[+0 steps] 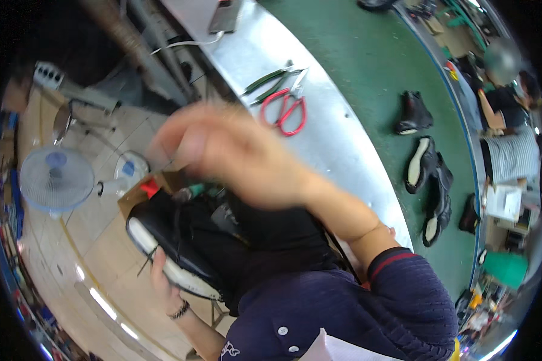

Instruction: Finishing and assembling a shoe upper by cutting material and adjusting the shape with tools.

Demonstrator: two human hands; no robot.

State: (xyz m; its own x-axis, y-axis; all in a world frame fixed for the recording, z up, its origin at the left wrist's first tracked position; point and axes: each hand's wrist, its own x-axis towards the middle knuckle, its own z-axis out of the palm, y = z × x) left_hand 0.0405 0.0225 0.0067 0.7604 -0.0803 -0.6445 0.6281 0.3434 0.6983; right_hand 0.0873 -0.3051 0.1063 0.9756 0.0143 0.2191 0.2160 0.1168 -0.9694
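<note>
On my lap lies a black shoe point(183, 257) with a white underside, tilted on its side. My left hand point(164, 281), a dark bracelet at the wrist, is closed on its sole edge with the fingers partly hidden behind it. A thin dark thread hangs beside those fingers. My right hand point(232, 157) is raised above my lap, between the shoe and the metal bench point(337, 159). Motion smears its fingers, so neither their pose nor anything in them can be made out. Red-handled scissors point(285, 112) and green-handled nippers point(267, 83) lie on the bench near it.
A phone point(225, 16) with a white cable rests on the bench's far end. Beyond runs a green belt point(367, 78) bearing several black shoes point(414, 112). A fan point(56, 179) and a cardboard box point(129, 200) stand left. Other people point(512, 153) are across the belt.
</note>
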